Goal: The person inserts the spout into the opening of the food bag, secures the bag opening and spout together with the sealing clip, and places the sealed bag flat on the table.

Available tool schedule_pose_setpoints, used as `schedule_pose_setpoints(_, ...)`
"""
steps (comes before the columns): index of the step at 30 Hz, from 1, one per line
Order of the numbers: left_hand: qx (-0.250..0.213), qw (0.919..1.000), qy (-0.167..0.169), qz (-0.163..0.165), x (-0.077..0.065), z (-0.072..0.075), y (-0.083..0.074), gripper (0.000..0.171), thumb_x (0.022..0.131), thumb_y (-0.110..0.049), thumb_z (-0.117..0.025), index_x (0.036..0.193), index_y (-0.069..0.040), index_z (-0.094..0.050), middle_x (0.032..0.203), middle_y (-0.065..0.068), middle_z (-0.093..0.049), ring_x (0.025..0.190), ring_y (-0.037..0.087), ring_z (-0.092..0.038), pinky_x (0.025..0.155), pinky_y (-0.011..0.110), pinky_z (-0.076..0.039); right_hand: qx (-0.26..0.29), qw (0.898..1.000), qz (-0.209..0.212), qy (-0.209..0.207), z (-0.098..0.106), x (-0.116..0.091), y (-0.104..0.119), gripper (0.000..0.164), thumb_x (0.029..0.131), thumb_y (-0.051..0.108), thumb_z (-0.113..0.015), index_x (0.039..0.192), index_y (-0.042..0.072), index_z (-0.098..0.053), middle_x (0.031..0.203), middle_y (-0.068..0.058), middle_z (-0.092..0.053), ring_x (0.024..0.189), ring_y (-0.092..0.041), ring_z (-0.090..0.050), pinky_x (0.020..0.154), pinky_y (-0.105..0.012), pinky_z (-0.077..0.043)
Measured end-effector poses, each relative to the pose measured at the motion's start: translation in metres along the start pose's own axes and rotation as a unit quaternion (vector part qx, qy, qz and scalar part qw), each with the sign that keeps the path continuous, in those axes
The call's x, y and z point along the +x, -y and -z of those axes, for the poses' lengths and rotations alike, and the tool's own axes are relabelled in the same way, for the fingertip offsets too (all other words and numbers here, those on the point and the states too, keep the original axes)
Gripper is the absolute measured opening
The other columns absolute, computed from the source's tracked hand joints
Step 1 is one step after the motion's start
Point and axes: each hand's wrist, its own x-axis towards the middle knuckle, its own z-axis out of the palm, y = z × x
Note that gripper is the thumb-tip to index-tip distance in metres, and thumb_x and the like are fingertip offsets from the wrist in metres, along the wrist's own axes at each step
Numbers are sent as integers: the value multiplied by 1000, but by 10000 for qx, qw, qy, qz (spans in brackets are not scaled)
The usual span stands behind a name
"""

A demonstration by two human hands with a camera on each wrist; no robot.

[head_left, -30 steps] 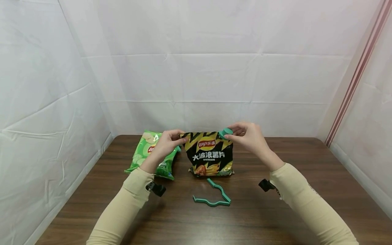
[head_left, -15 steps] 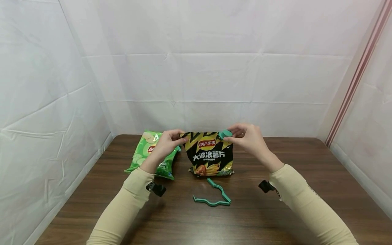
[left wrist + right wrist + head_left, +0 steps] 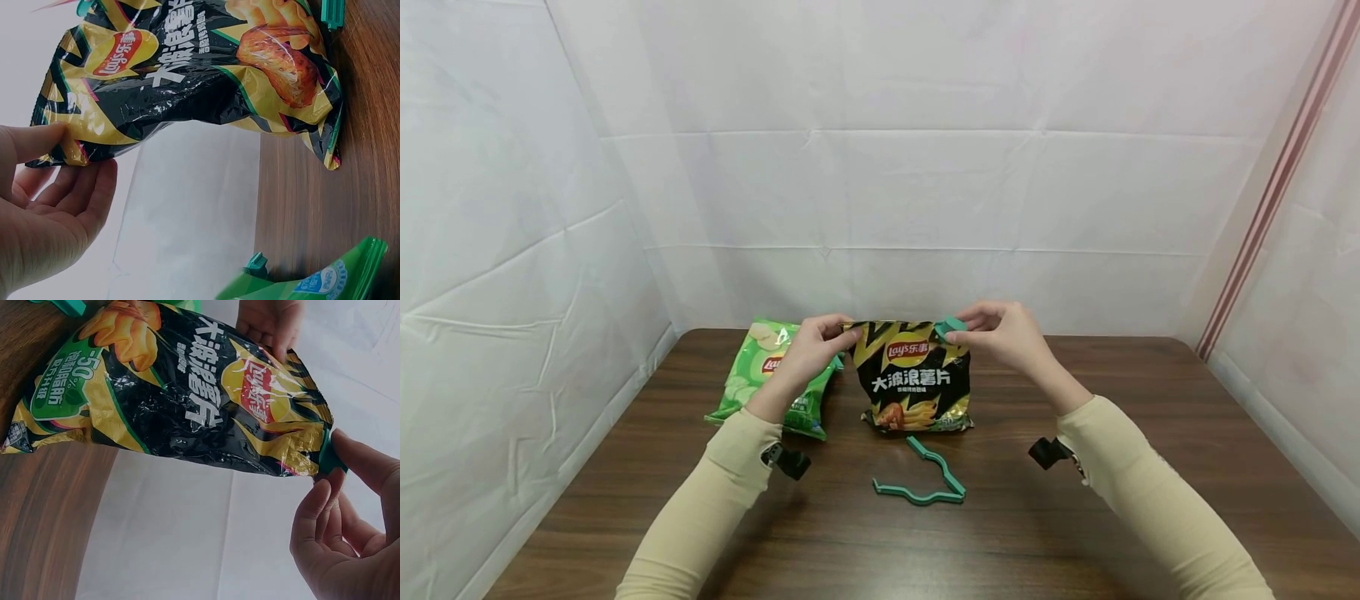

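A black and yellow bag of Lay's potato chips (image 3: 910, 375) stands upright on the table, front toward me. My left hand (image 3: 811, 346) pinches its top left corner, thumb in front; the left wrist view shows the thumb on the foil and the other fingers behind. At the top right corner sits a green cap (image 3: 951, 327), held between the thumb and fingers of my right hand (image 3: 1011, 337). In the right wrist view the cap (image 3: 330, 456) is right against the bag's corner, partly hidden by the thumb.
An opened green bag clip (image 3: 940, 497) lies bent in a V on the wooden table (image 3: 1000, 550), in front of the chip bag. A green Lay's bag (image 3: 748, 379) lies to the left, partly behind my left forearm. White sheets enclose the back and sides.
The green cap has turned a little between my right fingers. Both hands have shifted only slightly, and the bag stays in place with its top edge a touch higher.
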Motion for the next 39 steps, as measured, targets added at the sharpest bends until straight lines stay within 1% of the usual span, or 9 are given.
schedule_pose_setpoints(7,-125,9999,-81,-2,2,-1,-1,28,95,-26,-58,109,-3,-65,98,14,-66,101,39,-57,85,38,-48,215,9997,-111,-44,-1,0,-4,41,77,44,-76,106,16,-71,99,-7,-70,89,-19,-66,71,-34,-54)
schedule_pose_setpoints(15,-86,9996,-261,81,4,-2,-2,23,95,-22,-59,108,-5,-65,99,12,-67,95,26,-60,84,36,-50,524,9980,51,-352,-6,-3,-9,37,79,41,-76,104,14,-72,97,-8,-70,85,-22,-66,72,-39,-53)
schedule_pose_setpoints(19,56,9992,-386,-44,4,-3,-3,23,93,-23,-61,109,-7,-66,92,11,-67,84,24,-61,74,33,-49,633,9968,47,-484,-10,-4,-11,36,80,37,-76,105,12,-72,96,-10,-72,85,-25,-67,73,-41,-53)
schedule_pose_setpoints(22,455,9976,-452,-277,2,-5,-7,25,91,-25,-64,110,-9,-67,84,13,-66,70,24,-58,62,34,-48,687,9960,3,-565,-12,-5,-12,35,80,36,-76,106,12,-72,96,-10,-72,86,-24,-67,73,-41,-53)
schedule_pose_setpoints(25,1053,9904,-616,-647,1,-10,-13,27,88,-27,-68,110,-11,-68,90,12,-68,65,24,-57,60,36,-47,740,9954,-32,-608,-13,-5,-11,34,81,35,-75,106,12,-72,96,-10,-72,86,-22,-67,73,-42,-53)
schedule_pose_setpoints(28,1598,9784,-805,-1037,2,-17,-23,28,86,-27,-71,110,-13,-69,103,8,-70,83,24,-64,74,39,-51,757,9952,-81,-612,-13,-5,-11,35,81,36,-75,106,12,-72,96,-10,-72,84,-19,-67,73,-41,-53)
schedule_pose_setpoints(32,1989,9640,-930,-1499,4,-28,-38,27,85,-24,-73,109,-14,-69,113,5,-68,111,23,-60,95,42,-47,797,9951,-99,-585,-12,-5,-10,35,81,36,-75,106,11,-72,97,-12,-72,84,-18,-67,71,-33,-53)
schedule_pose_setpoints(36,2281,9520,-931,-1817,8,-37,-51,26,84,-22,-74,107,-12,-70,112,6,-68,112,24,-59,96,41,-46,849,9950,-114,-517,-10,-9,0,34,84,29,-74,108,6,-71,99,-17,-71,88,-27,-67,71,-32,-53)
schedule_pose_setpoints(39,2460,9466,-839,-1908,12,-42,-57,23,84,-21,-74,105,-11,-72,109,6,-69,109,24,-60,95,40,-47,892,9947,-143,-499,-11,-8,0,34,84,28,-74,109,5,-71,100,-18,-70,89,-29,-67,75,-40,-53)
